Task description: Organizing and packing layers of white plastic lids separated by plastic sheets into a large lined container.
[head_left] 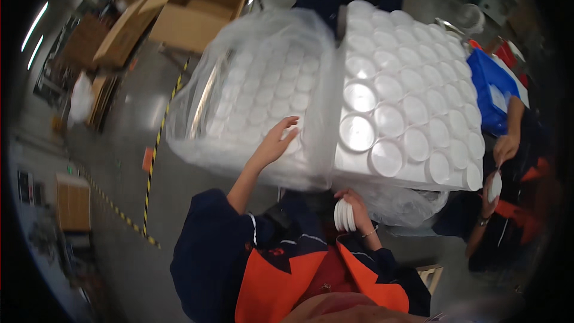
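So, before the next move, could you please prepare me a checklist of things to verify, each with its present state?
1. Right hand has a grip on the stack of white discs: ok.
2. Left hand free: cannot tell; its fingers are at the left group of white pieces.
3. Clear plastic bag out of the way: not ok, loose film surrounds that group.
4. Right group of white pieces in rows: ok.
5. Co-worker's hand apart from both: ok, it is near the blue bin.
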`<state>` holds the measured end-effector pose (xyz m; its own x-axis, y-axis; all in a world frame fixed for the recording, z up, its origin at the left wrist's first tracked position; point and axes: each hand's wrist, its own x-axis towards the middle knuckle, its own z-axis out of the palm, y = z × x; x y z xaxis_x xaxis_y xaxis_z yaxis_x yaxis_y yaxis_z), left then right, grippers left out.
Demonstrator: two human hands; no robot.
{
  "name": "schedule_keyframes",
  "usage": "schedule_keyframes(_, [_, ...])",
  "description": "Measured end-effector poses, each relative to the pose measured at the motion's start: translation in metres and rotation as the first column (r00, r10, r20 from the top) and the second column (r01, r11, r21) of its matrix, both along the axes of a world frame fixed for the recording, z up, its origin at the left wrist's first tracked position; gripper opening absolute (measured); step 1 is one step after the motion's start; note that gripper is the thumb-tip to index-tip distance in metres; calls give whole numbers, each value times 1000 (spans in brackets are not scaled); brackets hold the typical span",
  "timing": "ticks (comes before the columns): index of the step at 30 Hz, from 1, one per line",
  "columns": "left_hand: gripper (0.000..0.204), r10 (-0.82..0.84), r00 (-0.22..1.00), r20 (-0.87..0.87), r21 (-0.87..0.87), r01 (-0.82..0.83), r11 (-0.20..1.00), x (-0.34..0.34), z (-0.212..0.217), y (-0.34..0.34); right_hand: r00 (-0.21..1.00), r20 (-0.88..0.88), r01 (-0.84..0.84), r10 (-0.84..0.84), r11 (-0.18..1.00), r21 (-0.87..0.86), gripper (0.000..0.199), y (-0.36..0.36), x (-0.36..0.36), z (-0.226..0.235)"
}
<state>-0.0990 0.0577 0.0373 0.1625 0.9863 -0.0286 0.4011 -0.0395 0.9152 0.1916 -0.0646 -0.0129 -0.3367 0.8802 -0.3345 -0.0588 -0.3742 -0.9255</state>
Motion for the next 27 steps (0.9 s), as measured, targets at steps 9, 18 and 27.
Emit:
schedule_keyframes(9, [53,-145,981,-126,80,156,985,56,-42,-77,992,-104,-77,70,995,-64,27,-1,-18,18])
schedule_keyframes(18, [61,-13,767,-642,246,222,943,-6,-41,-112,863,383,-417,331,893,169,48,34,-72,29])
schedule_keyframes(27, [32,-391,731,-559,-228,318,920,-21,-94,-153,552,798,-534,242,838,115,62,41,-61,-8])
